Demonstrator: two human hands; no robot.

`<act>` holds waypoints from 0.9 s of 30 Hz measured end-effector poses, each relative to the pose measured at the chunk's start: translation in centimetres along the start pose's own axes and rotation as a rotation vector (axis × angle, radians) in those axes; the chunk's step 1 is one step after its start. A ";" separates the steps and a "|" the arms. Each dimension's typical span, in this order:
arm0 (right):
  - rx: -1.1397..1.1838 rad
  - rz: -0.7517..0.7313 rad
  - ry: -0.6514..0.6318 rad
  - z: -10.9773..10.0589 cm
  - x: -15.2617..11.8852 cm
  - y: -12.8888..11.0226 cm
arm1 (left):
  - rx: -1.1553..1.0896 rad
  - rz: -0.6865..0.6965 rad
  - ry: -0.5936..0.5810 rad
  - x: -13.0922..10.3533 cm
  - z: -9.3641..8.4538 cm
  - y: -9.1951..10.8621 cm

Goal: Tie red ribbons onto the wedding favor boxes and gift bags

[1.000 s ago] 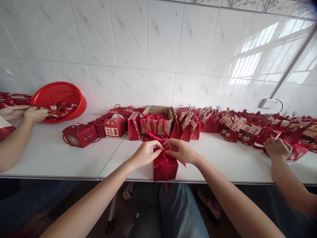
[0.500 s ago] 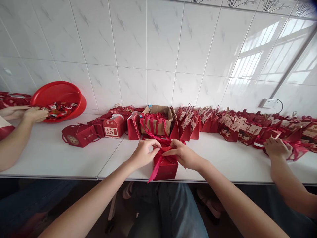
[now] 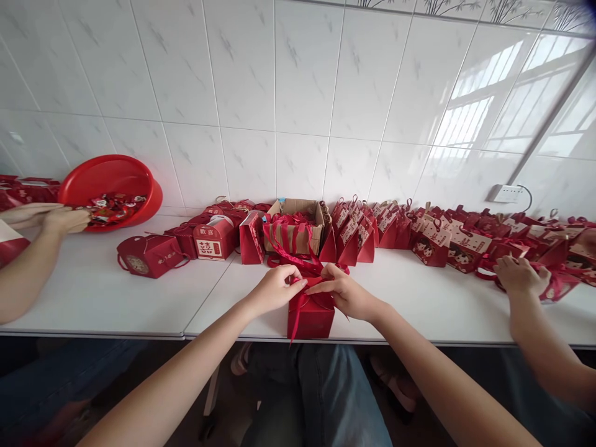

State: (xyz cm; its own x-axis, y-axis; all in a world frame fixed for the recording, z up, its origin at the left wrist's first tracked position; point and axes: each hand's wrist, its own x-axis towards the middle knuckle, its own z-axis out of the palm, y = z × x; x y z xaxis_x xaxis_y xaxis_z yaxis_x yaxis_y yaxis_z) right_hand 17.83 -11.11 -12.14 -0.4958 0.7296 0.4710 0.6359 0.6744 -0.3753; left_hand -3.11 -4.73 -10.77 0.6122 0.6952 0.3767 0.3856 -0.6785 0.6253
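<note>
Pinching a red ribbon (image 3: 297,316) between thumb and fingers, my left hand (image 3: 274,289) is over the top of a small red box (image 3: 314,323). My right hand (image 3: 345,292) is opposite, forefinger stretched toward the ribbon; its thumb is hidden, so I cannot tell whether it grips anything. The box stands at the near edge of the white table (image 3: 400,304), in front of my lap (image 3: 321,391). Behind it is a cardboard carton (image 3: 298,207) with loose ribbons (image 3: 285,234) hanging over its front.
</note>
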 end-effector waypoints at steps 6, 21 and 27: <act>0.001 -0.019 -0.047 0.2 -0.2 0.1 | 0.008 -0.025 0.065 0.4 0.5 -0.4; 0.046 0.009 -0.075 0.5 -0.6 0.0 | -0.001 -0.060 0.100 0.5 0.5 -0.9; 0.101 -0.001 -0.042 0.4 -0.8 -0.1 | -0.045 -0.075 0.097 0.4 0.4 -1.3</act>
State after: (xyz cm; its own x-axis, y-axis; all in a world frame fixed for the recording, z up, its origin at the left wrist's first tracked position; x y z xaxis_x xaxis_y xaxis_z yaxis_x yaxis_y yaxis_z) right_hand 17.94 -11.66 -12.80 -0.5222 0.7315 0.4384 0.5736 0.6817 -0.4542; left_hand -3.10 -3.68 -11.67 0.5127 0.7645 0.3908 0.3952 -0.6143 0.6830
